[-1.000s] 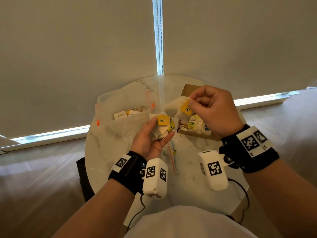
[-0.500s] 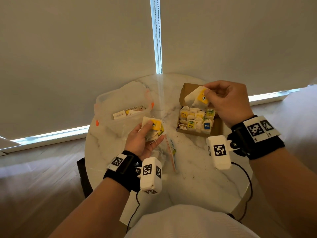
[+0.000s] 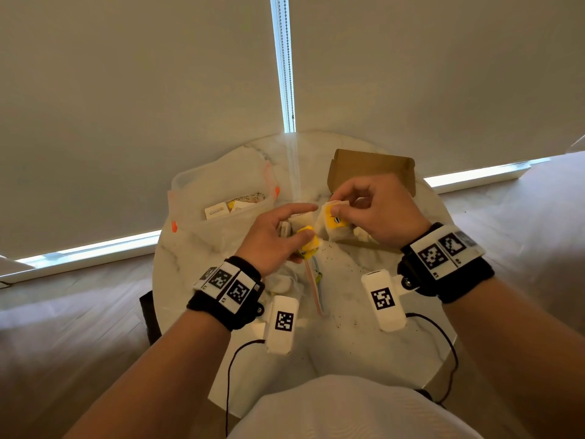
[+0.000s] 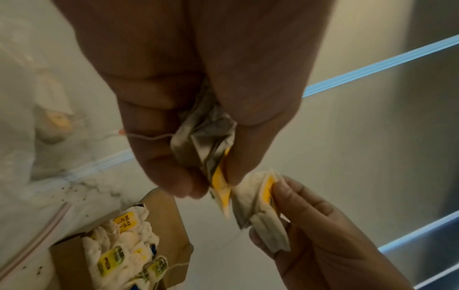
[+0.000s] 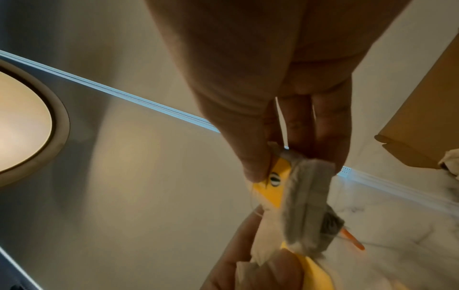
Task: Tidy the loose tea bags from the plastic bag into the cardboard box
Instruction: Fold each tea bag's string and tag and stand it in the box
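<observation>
Tea bags (image 3: 308, 240) with yellow tags sat bunched in the left hand (image 3: 272, 239) above the marble surface (image 3: 348, 312); the right hand (image 3: 376, 210) pinched one tea bag (image 3: 335, 221) beside it. Behind, the cardboard box (image 3: 373, 167) held more, the plastic bag (image 3: 221, 198) lying left.

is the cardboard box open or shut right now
Open. The cardboard box has its flap standing up behind the right hand, and the left wrist view shows tea bags exposed inside it.
</observation>
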`<state>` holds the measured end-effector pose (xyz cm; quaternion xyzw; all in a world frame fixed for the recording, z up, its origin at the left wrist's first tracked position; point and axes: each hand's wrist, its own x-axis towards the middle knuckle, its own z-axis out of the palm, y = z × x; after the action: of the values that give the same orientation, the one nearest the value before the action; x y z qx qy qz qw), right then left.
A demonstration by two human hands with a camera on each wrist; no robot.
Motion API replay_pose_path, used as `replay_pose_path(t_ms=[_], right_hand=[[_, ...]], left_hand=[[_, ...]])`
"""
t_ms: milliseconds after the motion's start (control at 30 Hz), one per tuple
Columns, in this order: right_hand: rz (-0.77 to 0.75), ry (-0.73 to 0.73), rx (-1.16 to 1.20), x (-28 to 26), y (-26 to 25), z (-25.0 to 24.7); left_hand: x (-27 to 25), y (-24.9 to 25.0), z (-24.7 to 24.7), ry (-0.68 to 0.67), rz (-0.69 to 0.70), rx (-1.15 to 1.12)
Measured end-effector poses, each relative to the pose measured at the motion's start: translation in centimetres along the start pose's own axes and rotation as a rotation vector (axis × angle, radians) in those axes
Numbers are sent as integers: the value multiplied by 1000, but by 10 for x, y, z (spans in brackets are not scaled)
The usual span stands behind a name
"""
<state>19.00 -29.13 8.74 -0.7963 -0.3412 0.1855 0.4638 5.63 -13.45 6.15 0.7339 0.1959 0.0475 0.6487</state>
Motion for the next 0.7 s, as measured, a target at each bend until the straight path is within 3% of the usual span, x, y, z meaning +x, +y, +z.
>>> replay_pose_path(t_ms=[133,267,400,500,700], right_hand=[[-33,28,-12,3,4,1],[-14,17,-25,8,13,-9],[127,95,-76,28,41,-49],[214,183,-242,49,80,-80],[419,145,-417,68,161,-81]], left_hand=[[4,4,4,-116,-72,25],[8,-1,8,-45,-89,-11],[15,-6,9,24,-117,-66],[20,-8,11,40,-132,-79],[29,-14,17,63,-169,-81]])
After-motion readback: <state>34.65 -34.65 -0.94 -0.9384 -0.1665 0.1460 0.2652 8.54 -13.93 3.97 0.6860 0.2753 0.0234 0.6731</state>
